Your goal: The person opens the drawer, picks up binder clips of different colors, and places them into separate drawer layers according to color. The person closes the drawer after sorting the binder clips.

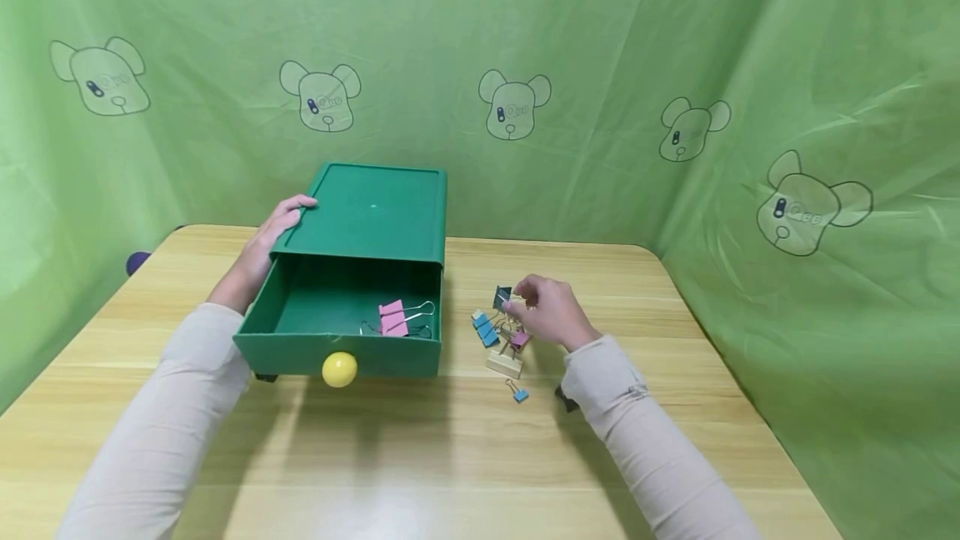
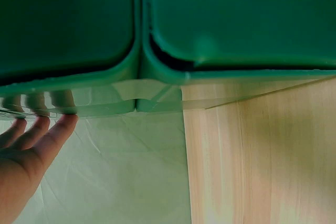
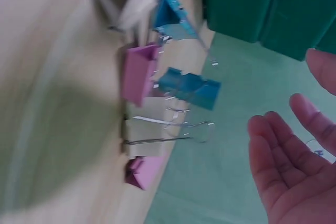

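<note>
A green drawer box [image 1: 378, 215] stands on the table with its drawer [image 1: 300, 354] pulled out. In the drawer lies a pink binder clip [image 1: 393, 319], beside wire handles of another, mostly hidden. My left hand [image 1: 266, 244] rests its fingers along the box's left side. My right hand [image 1: 553, 311] is over a pile of binder clips, its fingertips near a dark binder clip [image 1: 502, 298]. In the right wrist view its fingers are apart with nothing between them. The pile includes a blue clip [image 3: 191, 88], a pink clip [image 3: 139, 74] and a beige clip [image 3: 147, 135].
A yellow knob [image 1: 340, 369] sticks out from the drawer front. A small blue clip [image 1: 520, 394] lies nearer me, and a black clip [image 1: 566, 398] is partly behind my right sleeve. Green curtain [image 1: 585, 40] hangs around the wooden table [image 1: 375, 482].
</note>
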Tool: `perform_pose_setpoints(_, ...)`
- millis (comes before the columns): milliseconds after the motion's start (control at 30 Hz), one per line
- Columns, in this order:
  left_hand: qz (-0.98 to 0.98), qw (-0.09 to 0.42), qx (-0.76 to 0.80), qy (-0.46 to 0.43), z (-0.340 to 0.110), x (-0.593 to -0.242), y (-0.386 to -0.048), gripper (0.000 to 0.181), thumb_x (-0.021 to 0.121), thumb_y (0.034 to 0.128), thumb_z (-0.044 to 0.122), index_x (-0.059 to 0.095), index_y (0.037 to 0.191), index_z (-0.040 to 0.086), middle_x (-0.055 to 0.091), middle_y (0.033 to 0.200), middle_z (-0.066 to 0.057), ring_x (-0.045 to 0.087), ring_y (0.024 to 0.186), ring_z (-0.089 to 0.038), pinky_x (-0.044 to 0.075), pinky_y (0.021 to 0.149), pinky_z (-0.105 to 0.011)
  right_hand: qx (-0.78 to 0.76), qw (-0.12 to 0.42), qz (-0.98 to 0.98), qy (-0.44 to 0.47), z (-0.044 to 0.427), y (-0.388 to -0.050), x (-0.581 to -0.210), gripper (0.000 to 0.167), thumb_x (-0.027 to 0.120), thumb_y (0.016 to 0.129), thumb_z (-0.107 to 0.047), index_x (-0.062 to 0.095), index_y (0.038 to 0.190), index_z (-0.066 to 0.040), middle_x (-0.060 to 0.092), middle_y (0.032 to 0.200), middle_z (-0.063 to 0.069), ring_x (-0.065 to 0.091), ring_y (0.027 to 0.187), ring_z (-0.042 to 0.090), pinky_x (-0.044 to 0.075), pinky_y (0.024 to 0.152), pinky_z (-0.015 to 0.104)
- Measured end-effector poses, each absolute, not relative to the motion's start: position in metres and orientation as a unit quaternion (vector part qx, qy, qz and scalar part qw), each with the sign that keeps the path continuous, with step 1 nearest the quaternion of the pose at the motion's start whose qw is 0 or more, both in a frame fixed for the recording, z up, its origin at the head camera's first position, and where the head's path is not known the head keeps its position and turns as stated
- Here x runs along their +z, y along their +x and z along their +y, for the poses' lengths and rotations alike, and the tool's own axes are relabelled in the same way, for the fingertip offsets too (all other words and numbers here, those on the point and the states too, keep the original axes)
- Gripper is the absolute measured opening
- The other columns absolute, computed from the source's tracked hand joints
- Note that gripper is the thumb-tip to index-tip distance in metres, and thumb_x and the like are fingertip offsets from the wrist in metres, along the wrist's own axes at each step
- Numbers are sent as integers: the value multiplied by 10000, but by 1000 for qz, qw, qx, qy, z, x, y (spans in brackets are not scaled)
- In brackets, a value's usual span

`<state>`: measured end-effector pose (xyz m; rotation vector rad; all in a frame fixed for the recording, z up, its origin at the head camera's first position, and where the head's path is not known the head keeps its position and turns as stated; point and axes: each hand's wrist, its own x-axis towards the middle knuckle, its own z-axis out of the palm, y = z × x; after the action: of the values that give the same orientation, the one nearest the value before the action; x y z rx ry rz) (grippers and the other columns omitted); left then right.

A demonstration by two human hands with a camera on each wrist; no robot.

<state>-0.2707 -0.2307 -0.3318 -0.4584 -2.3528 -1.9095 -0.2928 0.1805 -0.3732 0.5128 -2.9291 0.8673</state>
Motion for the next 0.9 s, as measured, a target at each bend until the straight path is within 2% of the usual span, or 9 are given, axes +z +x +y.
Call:
perform_pose_setpoints(267, -766, 37, -624, -151, -231, -332, -272, 398, 255, 1047, 423, 361, 1404, 281, 109, 1560, -110, 113, 1368, -377, 105, 1051, -655, 274, -44, -951, 139, 189, -295, -388, 354, 719, 881, -262, 630, 1109, -7, 626, 933, 86, 581, 842, 225, 501, 773, 379)
perform_pose_setpoints(467, -766, 36, -624, -149, -232, -333, -272, 399, 253, 1048, 425, 361, 1405, 285, 104, 1565, -104, 111, 1371, -377, 103, 1053, -656, 261, -74, -954, 125, 193, -297, -399, 330, 760, 846, -257, 606, 1048, -45, 589, 844, 58, 564, 755, 214, 489, 706, 369)
perform_pose_setpoints(667, -766, 35, -624, -148, -232, -334, -273, 406, 257, 1046, 430, 361, 1408, 282, 106, 1566, -104, 113, 1373, -376, 102, 1054, -656, 241, -82, -958, 131, 194, -298, -408, 308, 790, 816, -237, 629, 1002, -52, 595, 797, 45, 566, 717, 198, 495, 688, 354)
perform_pose_setpoints(900, -764, 37, -626, -150, -232, -333, -274, 396, 258, 1045, 431, 368, 1397, 288, 106, 1563, -108, 110, 1372, -375, 99, 1056, -653, 240, -79, -956, 149, 192, -300, -413, 288, 804, 785, -144, 637, 984, -19, 599, 751, 36, 567, 669, 188, 502, 667, 337)
